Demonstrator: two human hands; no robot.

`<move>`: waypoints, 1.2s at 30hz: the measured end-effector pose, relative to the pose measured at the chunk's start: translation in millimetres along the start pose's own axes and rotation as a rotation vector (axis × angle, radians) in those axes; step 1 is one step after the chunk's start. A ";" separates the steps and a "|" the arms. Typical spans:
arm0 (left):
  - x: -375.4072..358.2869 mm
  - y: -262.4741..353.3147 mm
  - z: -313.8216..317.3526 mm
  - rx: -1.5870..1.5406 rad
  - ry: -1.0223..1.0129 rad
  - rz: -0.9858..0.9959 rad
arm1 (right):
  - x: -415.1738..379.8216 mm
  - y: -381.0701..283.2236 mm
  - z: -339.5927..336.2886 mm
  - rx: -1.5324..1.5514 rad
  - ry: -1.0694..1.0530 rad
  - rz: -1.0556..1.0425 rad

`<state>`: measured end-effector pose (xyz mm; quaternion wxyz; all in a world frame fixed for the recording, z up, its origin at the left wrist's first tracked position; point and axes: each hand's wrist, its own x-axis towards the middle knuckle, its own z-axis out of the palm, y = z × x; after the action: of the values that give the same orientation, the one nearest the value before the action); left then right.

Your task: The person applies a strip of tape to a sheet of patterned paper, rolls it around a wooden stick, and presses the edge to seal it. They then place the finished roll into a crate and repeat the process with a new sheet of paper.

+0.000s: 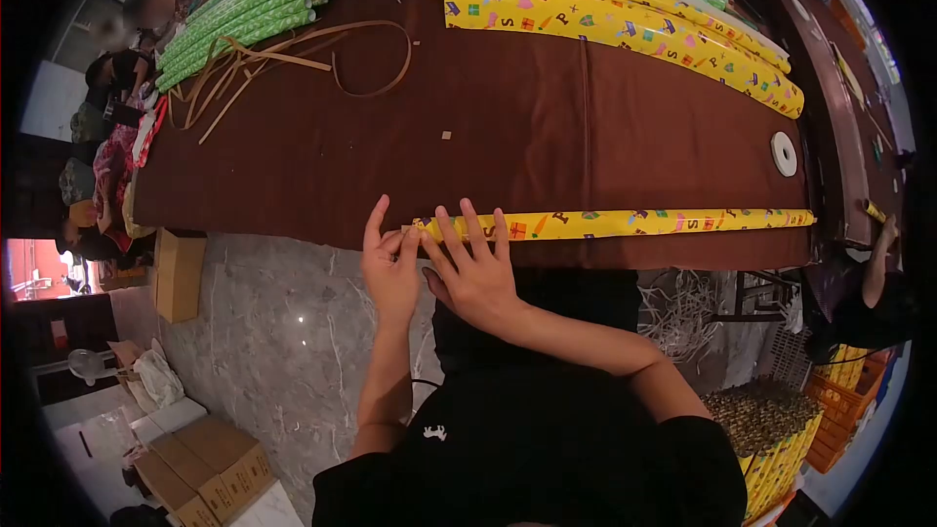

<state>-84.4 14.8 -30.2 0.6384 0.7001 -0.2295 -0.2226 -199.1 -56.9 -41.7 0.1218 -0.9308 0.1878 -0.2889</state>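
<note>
A slim yellow patterned roll [644, 223] lies along the near edge of the brown-covered table [488, 151]. My left hand [392, 259] is at the roll's left end, its thumb and a finger closed at the tip; whatever is between them is too small to make out. Over the same end, my right hand [475, 268] rests with fingers spread on the yellow paper, close beside the left hand. Wider yellow patterned paper [625, 24] lies at the table's far side. A white tape roll [784, 153] sits near the right end.
Green patterned rolls [264, 10] lie at the far left, with tan strips [234, 68] looped in front. Another person's arm [879, 263] shows at the right. Cardboard boxes [205, 468] stand on the floor at lower left, an orange crate [844, 400] at lower right.
</note>
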 end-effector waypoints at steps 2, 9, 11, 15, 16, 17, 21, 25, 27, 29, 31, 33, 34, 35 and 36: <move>0.5 -0.7 -0.6 0.040 -0.003 0.014 | 0.4 1.7 0.1 0.016 -0.006 -0.015; 2.1 -12.9 0.3 0.323 0.053 0.285 | 5.4 -0.8 -6.0 0.027 -0.031 0.019; 3.7 -15.5 -2.1 0.377 0.052 0.274 | 4.4 0.3 -4.5 -0.002 -0.091 0.023; 6.4 -14.3 -0.5 0.407 0.046 0.284 | 1.5 0.4 -16.4 -0.040 -0.143 0.096; 6.7 -13.6 -0.2 0.408 0.044 0.283 | -2.2 5.4 -21.0 -0.085 -0.150 0.111; 7.0 -12.9 1.0 0.346 0.046 0.242 | -6.8 10.9 -25.1 -0.128 -0.159 0.125; 8.4 -11.8 2.4 0.264 0.035 0.192 | -35.2 41.0 -37.0 -0.333 -0.114 0.165; 8.7 -10.9 2.7 0.246 0.013 0.200 | -67.3 71.3 -57.2 -0.453 -0.112 0.235; 8.3 -10.8 2.7 0.279 0.022 0.197 | -80.3 82.6 -66.5 -0.500 -0.082 0.254; 8.3 -8.2 3.7 0.281 0.012 0.188 | -91.9 92.6 -73.5 -0.527 -0.094 0.270; 8.8 -10.9 2.0 0.301 0.018 0.188 | -99.6 97.4 -77.3 -0.554 -0.103 0.287; 8.7 -11.2 3.3 0.293 0.016 0.187 | -100.5 96.2 -77.5 -0.420 0.002 0.275; 8.7 -11.2 3.3 0.299 0.027 0.184 | -98.4 93.8 -77.6 -0.370 0.035 0.280; 9.9 -11.4 2.1 0.330 0.015 0.199 | -94.1 91.0 -77.4 -0.358 0.057 0.285; 11.3 -13.7 0.8 0.323 0.009 0.202 | -87.8 88.3 -77.2 -0.344 0.081 0.290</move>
<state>-75.5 8.4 -44.2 0.5379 0.7679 -0.3286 -0.1143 -335.8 -108.6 -52.5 -0.0060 -0.8889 0.3708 -0.2691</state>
